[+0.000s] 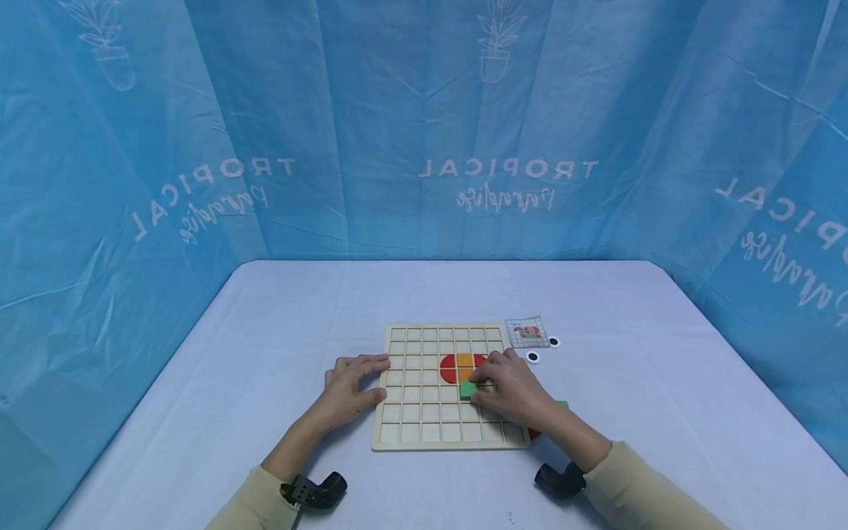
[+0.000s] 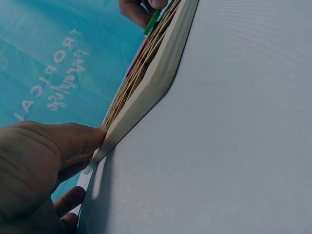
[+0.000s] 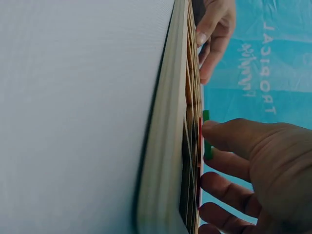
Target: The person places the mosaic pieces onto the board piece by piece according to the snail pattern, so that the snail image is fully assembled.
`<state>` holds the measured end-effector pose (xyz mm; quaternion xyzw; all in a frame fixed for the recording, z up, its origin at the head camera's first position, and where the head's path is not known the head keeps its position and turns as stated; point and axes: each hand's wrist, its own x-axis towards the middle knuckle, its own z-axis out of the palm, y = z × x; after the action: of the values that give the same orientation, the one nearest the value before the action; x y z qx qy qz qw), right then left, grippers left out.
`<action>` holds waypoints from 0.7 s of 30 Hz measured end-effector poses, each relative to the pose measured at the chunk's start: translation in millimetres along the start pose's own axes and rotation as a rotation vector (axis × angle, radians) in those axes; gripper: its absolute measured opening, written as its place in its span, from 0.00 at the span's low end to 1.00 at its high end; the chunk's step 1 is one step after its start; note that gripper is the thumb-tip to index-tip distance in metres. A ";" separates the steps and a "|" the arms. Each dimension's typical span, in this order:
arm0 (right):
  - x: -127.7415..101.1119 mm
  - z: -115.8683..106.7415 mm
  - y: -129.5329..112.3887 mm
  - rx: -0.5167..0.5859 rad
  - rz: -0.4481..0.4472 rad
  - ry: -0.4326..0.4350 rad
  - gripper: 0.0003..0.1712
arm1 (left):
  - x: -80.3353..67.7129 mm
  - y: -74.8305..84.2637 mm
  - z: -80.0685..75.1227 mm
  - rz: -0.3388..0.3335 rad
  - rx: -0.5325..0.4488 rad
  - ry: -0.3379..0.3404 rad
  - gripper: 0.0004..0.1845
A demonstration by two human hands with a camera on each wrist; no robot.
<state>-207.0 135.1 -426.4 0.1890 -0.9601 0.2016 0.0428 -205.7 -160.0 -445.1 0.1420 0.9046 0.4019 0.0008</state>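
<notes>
One wooden grid board on the table, left hand flat against its left edge, fingers straight and relaxed. Right hand pinching one green tile mid-board, just below two red pieces and one orange square. Two black-and-white discs plus one pattern card off right.

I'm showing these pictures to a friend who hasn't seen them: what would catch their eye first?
Probably the wooden grid board at the middle of the white table, with red and orange pieces set in its cells. The right hand holds a green piece on the board, while the left hand rests on its left edge. Blue printed curtains close in the scene.
</notes>
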 end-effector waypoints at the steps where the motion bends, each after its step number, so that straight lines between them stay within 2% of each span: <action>1: -0.1 0.6 -0.2 -0.006 -0.008 0.004 0.12 | -0.1 0.0 -0.1 0.002 0.001 0.000 0.25; 14: -0.9 4.1 1.1 -0.071 -0.059 0.024 0.13 | -0.7 -0.5 -0.6 0.013 0.008 0.002 0.25; 21: -0.8 -7.3 5.0 -0.019 -0.026 0.034 0.12 | 0.0 -0.5 -1.0 0.036 0.015 0.005 0.25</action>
<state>-208.1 142.5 -421.7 0.1975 -0.9585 0.1953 0.0634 -206.0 -161.0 -444.7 0.1570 0.9050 0.3953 -0.0097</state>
